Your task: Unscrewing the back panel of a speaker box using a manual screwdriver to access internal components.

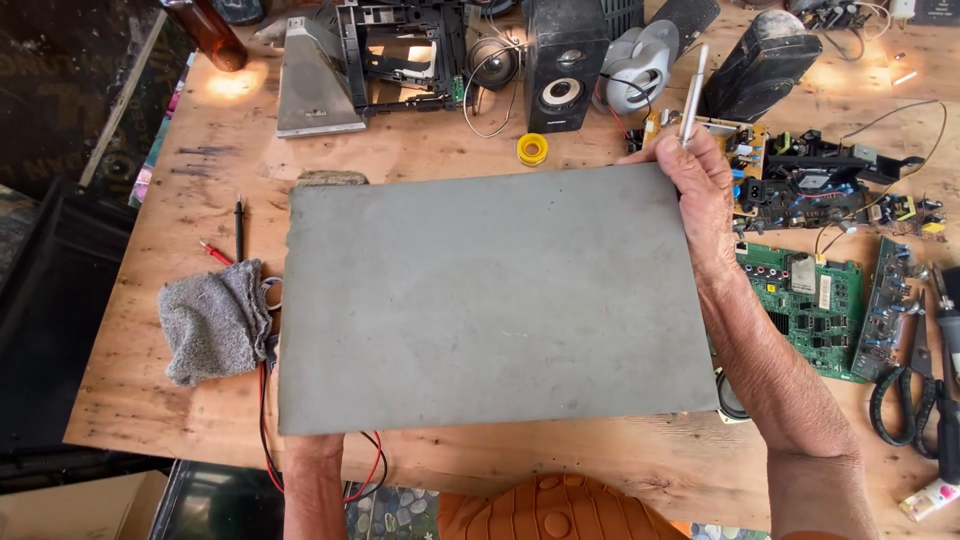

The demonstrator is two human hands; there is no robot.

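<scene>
Nearest the camera, the left hand (312, 445) is almost entirely hidden under the near-left corner of the grey panel (490, 300); only the wrist shows below the edge, so can't tell how its fingers sit, though the arm looks to be propping the panel from beneath. The panel is a large flat rectangle, plain dull grey, held roughly level over the wooden table (440, 145) w/ its far side tipped slightly up, prob. so the whole face is in view.

Just left of those hidden fingers lies a crumpled grey rag (213, 322), and red + black probe leads (268, 430) trail out from under the panel beside the wrist.

At the far-right corner, the right hand (700, 190) clamps the panel edge, thumb on top and fingers curled round behind. The same grip pinches a slim silver pen-like tool (692, 92) upright, sticking up past the fingertips.

Right of that hand: a green circuit board (812, 305), other boards w/ wires, and scissors (905, 395) further out. Beyond the fingertips: a yellow tape roll (532, 149), a black speaker (562, 70), a grey plastic housing (315, 85) and an amber bottle (212, 35) at the far-left.
</scene>
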